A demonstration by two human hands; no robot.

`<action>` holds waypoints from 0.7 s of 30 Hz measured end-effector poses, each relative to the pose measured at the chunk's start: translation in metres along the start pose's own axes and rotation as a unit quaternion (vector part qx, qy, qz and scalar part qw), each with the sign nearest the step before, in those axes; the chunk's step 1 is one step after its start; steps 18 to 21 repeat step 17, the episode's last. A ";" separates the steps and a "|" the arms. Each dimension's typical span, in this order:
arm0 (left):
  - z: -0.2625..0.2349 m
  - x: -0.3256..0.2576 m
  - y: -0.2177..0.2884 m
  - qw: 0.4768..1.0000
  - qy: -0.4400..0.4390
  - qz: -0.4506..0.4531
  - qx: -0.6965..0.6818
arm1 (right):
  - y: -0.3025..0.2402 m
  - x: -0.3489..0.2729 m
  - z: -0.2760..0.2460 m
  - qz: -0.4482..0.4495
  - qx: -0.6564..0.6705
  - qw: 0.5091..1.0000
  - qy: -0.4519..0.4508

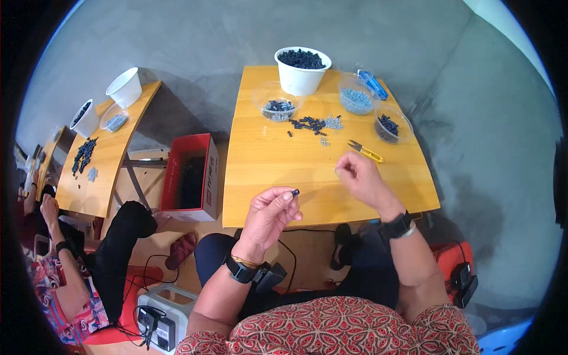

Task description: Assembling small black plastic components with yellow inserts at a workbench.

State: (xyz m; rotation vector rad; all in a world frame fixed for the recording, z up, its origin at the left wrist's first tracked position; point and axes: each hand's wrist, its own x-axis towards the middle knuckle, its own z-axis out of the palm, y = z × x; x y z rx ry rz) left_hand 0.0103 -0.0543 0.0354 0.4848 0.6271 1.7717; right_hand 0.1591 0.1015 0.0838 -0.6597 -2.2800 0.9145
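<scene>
My left hand [267, 218] is raised over the near edge of the wooden table [260, 171], pinching a small dark cylindrical piece [295, 193] between thumb and fingertips. To its right, above the tabletop, my right hand [362, 178] has its thumb and fingers pressed together; whatever they hold is too small to name. Just beyond that hand lie yellow thread snips [371, 153]. Farther back, a loose pile of small black pieces [307, 123] lies beside a heap of small silvery pieces [333, 122], with a few more silvery bits [324, 142] closer to me.
A white tub [302, 80] full of black pieces stands at the back. Clear bowls hold mixed pieces [278, 110], silvery pieces [356, 102] and black pieces [387, 128]. A blue box [373, 86] lies behind. Left are a red box [188, 177] and another person's table [103, 171].
</scene>
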 end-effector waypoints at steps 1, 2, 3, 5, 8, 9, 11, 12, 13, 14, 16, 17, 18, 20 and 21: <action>0.002 -0.005 0.001 1.000 -0.012 -0.001 -0.019 | -0.015 -0.008 -0.001 0.001 0.042 0.998 -0.036; 0.005 -0.009 0.002 0.999 -0.024 -0.001 -0.039 | -0.030 -0.012 -0.002 -0.004 0.044 0.998 -0.039; 0.010 -0.014 0.001 0.999 -0.022 0.001 -0.039 | -0.044 -0.020 -0.004 -0.021 0.068 0.996 -0.047; 0.023 -0.022 0.004 0.998 -0.063 -0.004 -0.024 | -0.068 -0.033 -0.007 -0.041 0.094 0.993 -0.053; 0.032 -0.036 0.004 0.994 -0.102 0.008 -0.023 | -0.089 -0.044 -0.011 -0.066 0.103 0.989 -0.087; 0.037 -0.038 0.005 0.995 -0.098 0.005 -0.020 | -0.093 -0.048 -0.012 -0.074 0.118 0.985 -0.104; 0.045 -0.044 0.004 0.996 -0.087 0.015 0.001 | -0.097 -0.050 -0.012 -0.083 0.130 0.981 -0.120; 0.049 -0.047 0.003 0.997 -0.072 0.023 0.021 | -0.098 -0.051 -0.012 -0.091 0.124 0.980 -0.127; 0.050 -0.050 0.004 0.997 -0.073 0.024 0.021 | -0.099 -0.052 -0.012 -0.098 0.118 0.979 -0.134; 0.051 -0.051 0.005 0.996 -0.064 0.038 0.044 | -0.100 -0.053 -0.013 -0.098 0.117 0.979 -0.134; 0.051 -0.053 0.005 0.995 -0.055 0.054 0.066 | -0.101 -0.051 -0.015 -0.108 0.068 0.981 -0.144; 0.051 -0.053 0.003 0.992 -0.052 0.071 0.090 | -0.102 -0.052 -0.015 -0.108 0.067 0.981 -0.145; 0.051 -0.053 0.003 0.992 -0.052 0.071 0.090 | -0.102 -0.052 -0.015 -0.108 0.067 0.981 -0.145; 0.051 -0.053 0.003 0.992 -0.052 0.071 0.090 | -0.102 -0.052 -0.015 -0.108 0.067 0.981 -0.145; 0.051 -0.053 0.003 0.992 -0.052 0.071 0.090 | -0.102 -0.052 -0.015 -0.108 0.067 0.981 -0.145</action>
